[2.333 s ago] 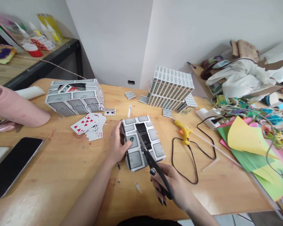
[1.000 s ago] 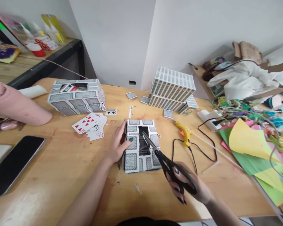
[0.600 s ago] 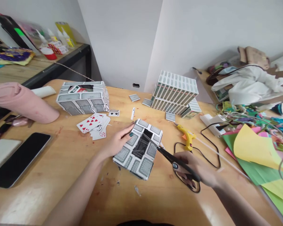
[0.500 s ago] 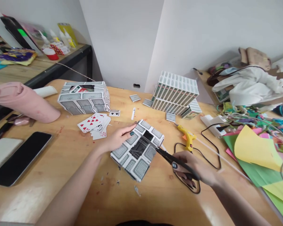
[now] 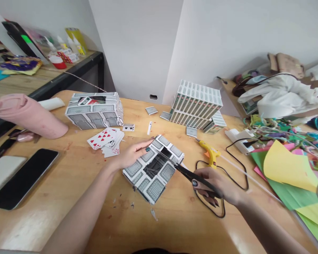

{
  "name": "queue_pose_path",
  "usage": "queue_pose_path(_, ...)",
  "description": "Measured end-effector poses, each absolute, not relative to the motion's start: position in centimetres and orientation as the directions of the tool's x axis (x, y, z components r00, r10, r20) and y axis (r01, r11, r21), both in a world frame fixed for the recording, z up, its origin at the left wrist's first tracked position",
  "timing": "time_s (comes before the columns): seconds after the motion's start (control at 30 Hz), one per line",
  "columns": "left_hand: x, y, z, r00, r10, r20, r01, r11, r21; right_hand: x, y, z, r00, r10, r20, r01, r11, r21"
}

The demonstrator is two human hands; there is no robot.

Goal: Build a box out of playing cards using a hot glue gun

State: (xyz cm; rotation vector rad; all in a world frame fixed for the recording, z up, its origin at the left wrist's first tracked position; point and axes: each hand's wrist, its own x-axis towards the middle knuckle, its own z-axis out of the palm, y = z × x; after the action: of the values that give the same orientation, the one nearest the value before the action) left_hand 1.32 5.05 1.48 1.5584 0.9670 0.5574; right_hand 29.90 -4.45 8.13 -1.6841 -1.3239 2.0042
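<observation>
- Head view: a small hollow box made of grey-backed playing cards glued edge to edge point(image 5: 153, 168) sits on the light wooden table point(image 5: 69, 197), turned cornerwise to the person, near the table's middle and just in front of them.
- Head view: the left hand point(image 5: 134, 155) lies on the box's far-left top edge, fingers spread flat and pressing down, thumb along the side; it steadies rather than clasps.
- Head view: the right hand point(image 5: 214, 185) is closed through the loops of a pair of black-handled scissors point(image 5: 187, 173), whose blades reach into the dark opening in the box's top. The blades look nearly together; how far apart, I cannot tell.
- Head view: judged by its build, the box is very light and thin-walled, stiff only along the seams, easily dented or torn at the glue. Hold is best taken at the corners and edges, with light pressure, not on the panels.
- Head view: a fan of red-suited loose cards point(image 5: 106, 139) lies left of the box, a yellow glue gun point(image 5: 210, 155) with black cord to its right, a larger card box point(image 5: 95, 111) further back.
</observation>
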Motion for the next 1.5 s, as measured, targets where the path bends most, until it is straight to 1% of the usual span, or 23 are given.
queue_pose_path(0.2,1.4,5.1,1.3,0.539,0.830,-0.140,0.252,0.000,0.968,29.9,-4.0,9.1,-0.326,0.624,-0.710,0.423,-0.575,-0.700)
queue_pose_path(0.47,1.2,5.0,1.3,0.534,0.832,-0.148,0.252,0.010,0.968,30.0,-3.9,10.5,-0.303,0.615,-0.728,0.526,-0.529,-0.666)
queue_pose_path(0.77,1.3,5.0,1.3,0.534,0.831,-0.155,0.273,0.005,0.962,30.0,-3.9,10.7,-0.287,0.619,-0.731,0.554,-0.516,-0.654)
queue_pose_path(1.1,1.2,5.0,1.3,0.556,0.815,-0.165,0.299,-0.011,0.954,29.9,-3.9,10.9,-0.200,0.625,-0.755,0.647,-0.494,-0.581)
queue_pose_path(1.23,1.2,5.0,1.3,0.562,0.813,-0.151,0.303,-0.032,0.953,29.8,-3.8,11.4,-0.169,0.651,-0.740,0.713,-0.437,-0.548)
queue_pose_path(1.43,1.3,4.9,1.3,0.534,0.834,-0.138,0.276,-0.017,0.961,29.2,-4.2,11.7,-0.187,0.764,-0.617,0.832,-0.210,-0.513)
queue_pose_path(1.5,1.3,4.8,1.3,0.529,0.838,-0.135,0.261,-0.010,0.965,29.1,-4.6,11.3,-0.194,0.771,-0.606,0.841,-0.188,-0.508)
